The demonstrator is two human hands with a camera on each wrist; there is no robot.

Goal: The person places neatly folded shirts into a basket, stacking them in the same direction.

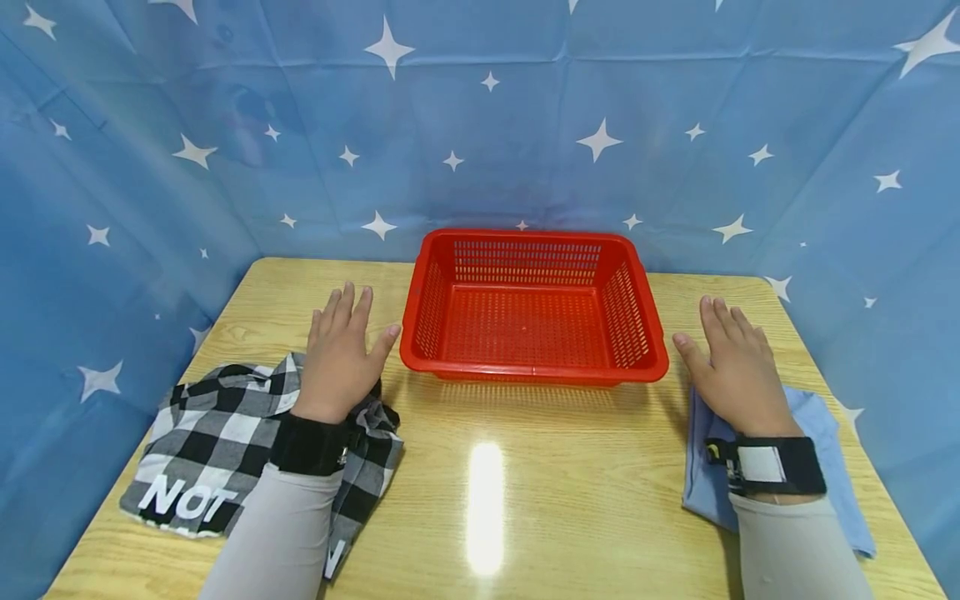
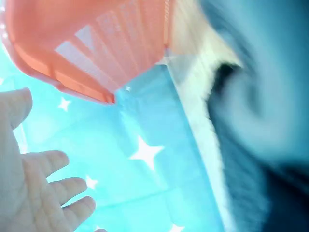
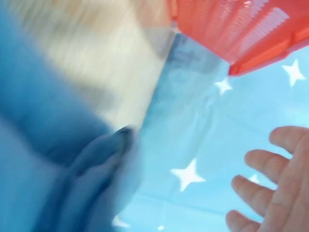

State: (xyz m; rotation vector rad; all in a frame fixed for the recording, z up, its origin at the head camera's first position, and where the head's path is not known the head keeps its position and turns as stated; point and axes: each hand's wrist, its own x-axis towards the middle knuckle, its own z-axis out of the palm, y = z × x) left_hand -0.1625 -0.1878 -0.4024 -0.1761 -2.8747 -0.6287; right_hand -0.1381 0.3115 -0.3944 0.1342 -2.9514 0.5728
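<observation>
A red plastic basket [image 1: 534, 368] with slotted walls stands at the back middle of the table; nothing lies in it. My left hand [image 1: 339, 360], fingers straight and thumb spread, hovers over a black-and-white checked cloth [image 1: 217, 433] with white lettering, left of the basket. On the other side my right hand [image 1: 738, 375] is held flat above a folded light-blue cloth [image 1: 708, 483], its thumb pointing toward the basket. Both hands hold nothing. In the left wrist view the fingers [image 2: 67, 188] are extended; the right wrist view shows spread fingers [image 3: 256, 193] too.
The wooden table [image 1: 420, 517] has a bright light reflection at its front middle. A blue curtain [image 1: 487, 150] with white stars hangs right behind the table and along both sides. The basket's back rim is near the table's far edge.
</observation>
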